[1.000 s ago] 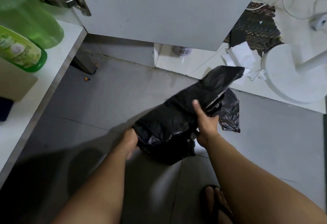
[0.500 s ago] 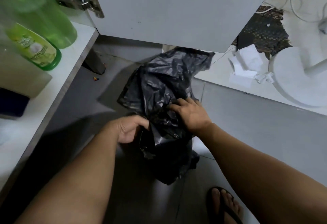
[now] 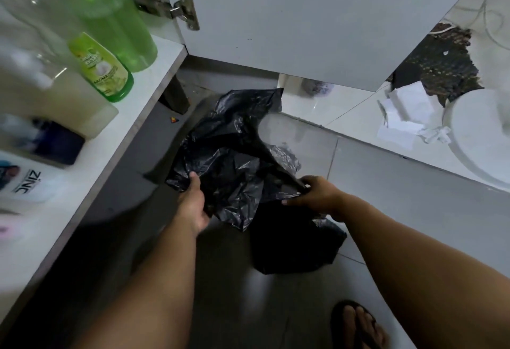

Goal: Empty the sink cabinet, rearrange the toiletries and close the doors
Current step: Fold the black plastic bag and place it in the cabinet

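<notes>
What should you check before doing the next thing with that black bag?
1. Left hand grips the black bag: ok, thumb on top at its left edge.
2. Right hand grips the bag: ok, fingers pinch its right edge.
3. Bag mouth open: cannot tell, the plastic is crumpled.
4. Anything inside the bag: cannot tell, it is opaque.
5. Cabinet door out of the way: ok, it stands open behind the bag.
6. Bottles on the cabinet shelf steady: ok for the green bottle, upright near the edge; the others are too blurred to tell.
</notes>
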